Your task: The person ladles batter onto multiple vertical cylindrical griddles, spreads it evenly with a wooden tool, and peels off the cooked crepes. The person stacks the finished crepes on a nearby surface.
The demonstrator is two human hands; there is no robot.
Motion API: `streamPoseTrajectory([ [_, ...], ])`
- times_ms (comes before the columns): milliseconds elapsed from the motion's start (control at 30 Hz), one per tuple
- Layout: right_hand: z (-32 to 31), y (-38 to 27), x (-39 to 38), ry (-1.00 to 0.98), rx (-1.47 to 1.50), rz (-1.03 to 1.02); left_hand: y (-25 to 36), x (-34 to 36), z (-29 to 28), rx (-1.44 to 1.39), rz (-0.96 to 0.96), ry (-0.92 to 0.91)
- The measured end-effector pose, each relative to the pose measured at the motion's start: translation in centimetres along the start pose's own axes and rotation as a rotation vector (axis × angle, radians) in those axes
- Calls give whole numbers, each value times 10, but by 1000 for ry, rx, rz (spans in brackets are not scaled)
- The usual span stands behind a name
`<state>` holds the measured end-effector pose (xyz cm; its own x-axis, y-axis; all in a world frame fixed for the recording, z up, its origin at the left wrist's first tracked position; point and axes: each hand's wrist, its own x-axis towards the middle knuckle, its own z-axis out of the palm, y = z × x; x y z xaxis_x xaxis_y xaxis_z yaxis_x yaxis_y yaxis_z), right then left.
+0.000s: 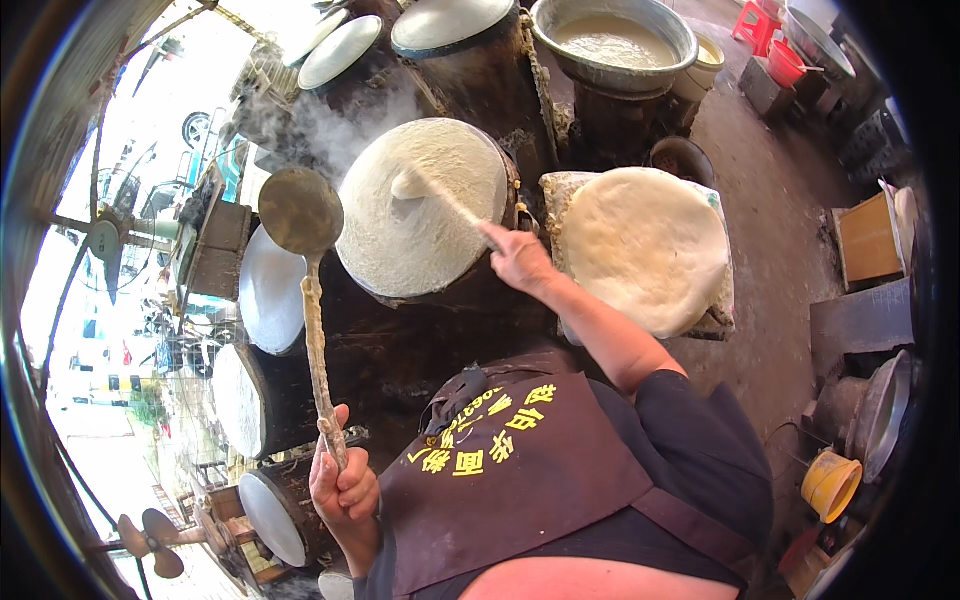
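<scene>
My left hand [345, 487] is closed around the batter-crusted handle of a long metal ladle [300, 210], its bowl raised beside the steaming drum stove. My right hand [520, 258] grips the pale stick handle of a spreading tool [450, 200]. Its rounded, batter-coloured end rests on a round griddle [375, 262], which a rough off-white layer of batter [440, 240] covers. Steam rises at the griddle's far left edge. Just right of my right hand lies a large, flat, pale round of dough [645, 250] on a cloth-covered stand.
A wide metal basin [680, 65] of milky batter stands at the back. More drum stoves with pale round lids [272, 290] line the left and far side. Fan blades [150, 540] sit at the lower left. A yellow bucket [830, 485] and metal pans are at the right.
</scene>
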<state>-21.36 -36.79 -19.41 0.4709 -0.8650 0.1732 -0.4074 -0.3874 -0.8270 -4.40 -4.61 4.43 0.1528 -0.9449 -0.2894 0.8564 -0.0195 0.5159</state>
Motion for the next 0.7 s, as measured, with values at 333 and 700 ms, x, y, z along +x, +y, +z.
streamPoseTrajectory([
  [333, 8, -10, 27, -123, -131, -30, -18, -10, 1, -86, 32, 98],
  [700, -36, 3, 72, -320, -238, -181, -25, 10, -9, -72, -61, 118],
])
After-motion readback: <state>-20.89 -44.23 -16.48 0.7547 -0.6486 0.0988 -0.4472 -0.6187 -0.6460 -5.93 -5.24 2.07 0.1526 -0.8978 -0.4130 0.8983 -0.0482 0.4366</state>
